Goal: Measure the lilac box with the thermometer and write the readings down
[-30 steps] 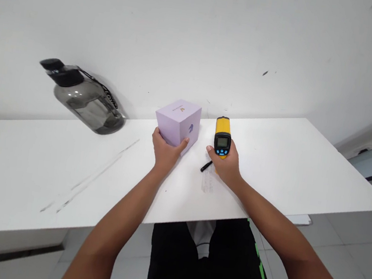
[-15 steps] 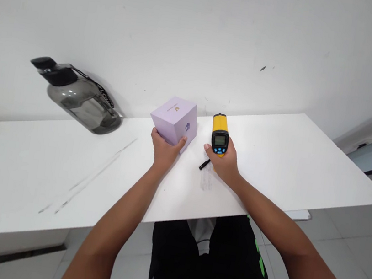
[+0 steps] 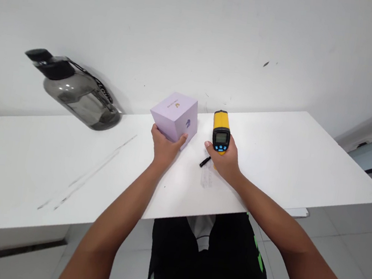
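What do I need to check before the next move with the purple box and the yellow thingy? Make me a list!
1. Left grip holding the purple box: ok.
2. Right grip around the yellow meter: ok.
3. Box resting flat on the table: cannot tell.
4. Meter's screen readable: cannot tell, too small.
5. Nothing lying beside the right grip: not ok, a black pen-like object is there.
6. Bottle apart from both grips: ok.

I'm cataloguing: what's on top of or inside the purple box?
On top of the purple box are a gold emblem and print too small to read. Whatever is inside cannot be seen: the box is closed.
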`<state>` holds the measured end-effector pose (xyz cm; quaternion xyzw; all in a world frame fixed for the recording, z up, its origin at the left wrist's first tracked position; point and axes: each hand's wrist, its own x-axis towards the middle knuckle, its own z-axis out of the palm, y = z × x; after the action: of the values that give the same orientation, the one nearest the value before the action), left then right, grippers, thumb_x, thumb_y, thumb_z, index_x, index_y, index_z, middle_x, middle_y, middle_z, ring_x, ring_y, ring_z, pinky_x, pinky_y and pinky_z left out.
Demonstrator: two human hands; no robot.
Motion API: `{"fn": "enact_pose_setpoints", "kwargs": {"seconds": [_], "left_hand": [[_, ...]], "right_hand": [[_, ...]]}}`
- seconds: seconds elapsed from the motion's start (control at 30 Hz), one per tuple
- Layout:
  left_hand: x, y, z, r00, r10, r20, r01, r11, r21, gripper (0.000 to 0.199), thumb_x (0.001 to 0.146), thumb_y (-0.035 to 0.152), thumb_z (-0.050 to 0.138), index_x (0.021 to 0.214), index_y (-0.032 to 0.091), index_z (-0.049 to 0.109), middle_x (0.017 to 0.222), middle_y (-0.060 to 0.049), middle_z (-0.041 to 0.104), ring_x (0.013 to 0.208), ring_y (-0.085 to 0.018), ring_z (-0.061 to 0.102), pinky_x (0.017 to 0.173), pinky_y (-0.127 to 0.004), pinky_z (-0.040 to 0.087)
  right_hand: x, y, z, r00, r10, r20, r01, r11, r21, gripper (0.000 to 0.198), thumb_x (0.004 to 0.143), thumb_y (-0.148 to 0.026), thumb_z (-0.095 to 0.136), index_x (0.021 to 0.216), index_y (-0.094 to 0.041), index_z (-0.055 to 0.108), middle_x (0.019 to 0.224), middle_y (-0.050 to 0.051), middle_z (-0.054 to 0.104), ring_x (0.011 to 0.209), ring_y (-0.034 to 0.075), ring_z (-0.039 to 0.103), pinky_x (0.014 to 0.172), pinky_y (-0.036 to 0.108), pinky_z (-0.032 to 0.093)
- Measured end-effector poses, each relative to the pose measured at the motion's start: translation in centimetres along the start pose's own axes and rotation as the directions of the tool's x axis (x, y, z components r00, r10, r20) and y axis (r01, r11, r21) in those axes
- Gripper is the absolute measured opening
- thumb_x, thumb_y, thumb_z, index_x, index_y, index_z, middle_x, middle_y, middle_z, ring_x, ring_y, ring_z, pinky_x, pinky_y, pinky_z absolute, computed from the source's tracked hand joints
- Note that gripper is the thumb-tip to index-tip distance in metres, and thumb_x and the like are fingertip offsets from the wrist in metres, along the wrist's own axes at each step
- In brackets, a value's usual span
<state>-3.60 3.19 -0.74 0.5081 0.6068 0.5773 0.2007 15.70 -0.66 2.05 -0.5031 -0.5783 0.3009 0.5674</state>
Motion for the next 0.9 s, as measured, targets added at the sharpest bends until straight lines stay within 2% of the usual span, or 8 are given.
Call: {"fn": "enact_pose_setpoints", "kwargs": {"seconds": [0.27, 0.67, 0.9], "left_hand": [[0.02, 0.06, 0.03, 1.0, -0.006, 0.019, 0.005, 0.999, 0.048, 0.093, 0.061, 0.043, 0.084, 0.131, 0.022, 0.026, 0.139, -0.018, 0.036, 0.135, -0.031, 0.038, 0.112, -0.047, 0.037], [0.12, -0.17, 0.15, 1.0, 0.002, 0.003, -0.002, 1.0, -0.006, 0.09, 0.059, 0.042, 0.086, 0.127, 0.024, 0.031, 0.135, -0.015, 0.039, 0.135, -0.031, 0.038, 0.113, -0.047, 0.036], [0.13, -0.29, 0.15, 1.0, 0.018, -0.002, -0.018, 1.0, 0.019, 0.091, 0.06, 0.042, 0.086, 0.129, 0.023, 0.029, 0.135, -0.016, 0.039, 0.134, -0.031, 0.038, 0.113, -0.047, 0.036]], "right_hand": [[-0.01, -0.05, 0.01, 1.0, -0.008, -0.003, 0.008, 1.0, 0.003, 0.031, 0.076, -0.042, 0.07, 0.082, -0.023, 0.046, 0.076, -0.002, 0.047, 0.071, 0.016, 0.05, 0.067, 0.034, 0.044], [0.04, 0.23, 0.08, 0.999, -0.04, -0.005, 0.04, 0.999, -0.032, 0.031, 0.077, -0.043, 0.069, 0.083, -0.024, 0.046, 0.078, -0.002, 0.048, 0.074, 0.017, 0.051, 0.068, 0.035, 0.045], [-0.04, 0.16, 0.08, 0.998, -0.057, -0.005, 0.056, 0.998, -0.042, 0.03, 0.078, -0.043, 0.068, 0.084, -0.024, 0.046, 0.081, -0.001, 0.05, 0.075, 0.017, 0.051, 0.069, 0.035, 0.046]]}}
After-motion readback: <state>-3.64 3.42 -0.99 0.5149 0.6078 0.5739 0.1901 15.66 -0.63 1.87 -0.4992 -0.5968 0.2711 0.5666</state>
